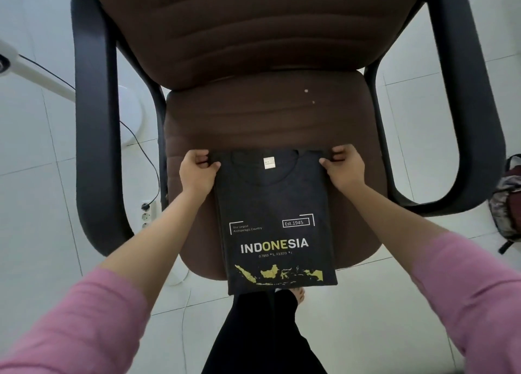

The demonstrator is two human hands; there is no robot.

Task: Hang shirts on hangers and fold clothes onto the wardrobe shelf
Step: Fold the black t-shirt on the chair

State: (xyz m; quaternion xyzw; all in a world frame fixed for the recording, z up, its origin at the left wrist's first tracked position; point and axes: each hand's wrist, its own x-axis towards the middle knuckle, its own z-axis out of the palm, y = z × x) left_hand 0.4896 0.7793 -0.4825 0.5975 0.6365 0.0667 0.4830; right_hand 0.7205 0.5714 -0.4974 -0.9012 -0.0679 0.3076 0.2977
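1. A person in pink long sleeves point(93, 314) and black trousers point(262, 334) stands on a white tiled floor point(50, 232), one bare foot point(298, 294) showing just under the shirt's lower edge.
2. A black cotton T-shirt point(276, 204), its sides folded in to a narrow rectangle, lies front up on the brown padded seat point(253, 119) of an office chair, its lower end overhanging the seat's front edge; the print reads "INDONESIA" above a yellow map.
3. The left hand point(198, 172) pinches the shirt's left shoulder corner, fingers curled round the fabric.
4. The right hand point(342, 167) grips the right shoulder corner the same way, thumb on top of the cloth.
5. Black curved armrests point(93, 119) flank the seat; the brown ribbed backrest point(253, 21) rises behind.
6. A white socket strip point(148, 212) with a black cable point(141, 148) lies left of the chair; a dark backpack point(507, 201) sits at the right edge.
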